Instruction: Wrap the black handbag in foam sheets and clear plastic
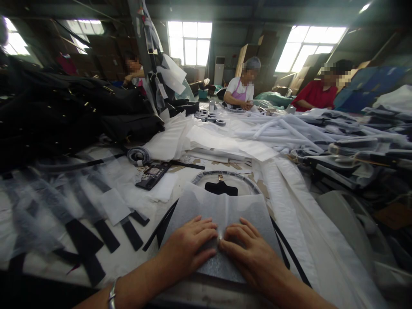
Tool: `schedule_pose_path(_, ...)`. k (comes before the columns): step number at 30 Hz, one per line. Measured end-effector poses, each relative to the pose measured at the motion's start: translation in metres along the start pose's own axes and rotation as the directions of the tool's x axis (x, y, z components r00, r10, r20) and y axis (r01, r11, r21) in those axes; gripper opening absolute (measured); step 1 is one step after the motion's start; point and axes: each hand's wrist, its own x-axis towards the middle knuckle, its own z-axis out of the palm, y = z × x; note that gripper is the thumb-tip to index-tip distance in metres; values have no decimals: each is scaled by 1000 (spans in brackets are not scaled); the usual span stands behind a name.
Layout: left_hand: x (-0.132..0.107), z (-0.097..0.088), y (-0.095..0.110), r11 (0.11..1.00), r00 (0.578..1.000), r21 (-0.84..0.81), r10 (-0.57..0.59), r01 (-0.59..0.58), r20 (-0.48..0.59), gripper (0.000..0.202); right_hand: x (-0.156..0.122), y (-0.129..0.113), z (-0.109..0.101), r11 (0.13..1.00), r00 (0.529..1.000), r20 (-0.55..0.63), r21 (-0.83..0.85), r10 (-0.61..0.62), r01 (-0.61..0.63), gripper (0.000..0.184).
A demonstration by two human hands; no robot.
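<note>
Left hand (189,244) and right hand (249,253) press flat, fingertips meeting, on the white tissue-wrapped black bag (225,210). Black straps (106,234) lie left of the left hand.

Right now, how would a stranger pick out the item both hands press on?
On the worktable's near edge, the left hand and right hand rest on a flat dark bag wrapped in white tissue. Unlike the loose black straps beside it, it shows a gold clasp.
</note>
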Motion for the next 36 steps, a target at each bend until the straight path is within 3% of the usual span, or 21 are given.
schedule_pose_path(6,0,-1,0,1000,1000,4,-12,12,-6,29,-4,2,3,999,996,-86,46,32,-28,38)
schedule_pose_path(10,-1,1,-2,998,999,46,32,-31,-18,32,-8,6,9,999,992,-123,-39,1,-6,40)
schedule_pose_path(19,-3,5,-2,985,993,134,114,-108,-34,30,-10,5,13,981,997,-9,-180,-73,70,46)
schedule_pose_path(27,6,-4,11,971,990,225,48,-77,131,27,-10,2,12,962,994,108,-273,17,13,55)
schedule_pose_path(36,0,-4,9,948,983,313,1,-59,183,51,-8,8,14,910,1000,-5,-414,-18,14,61)
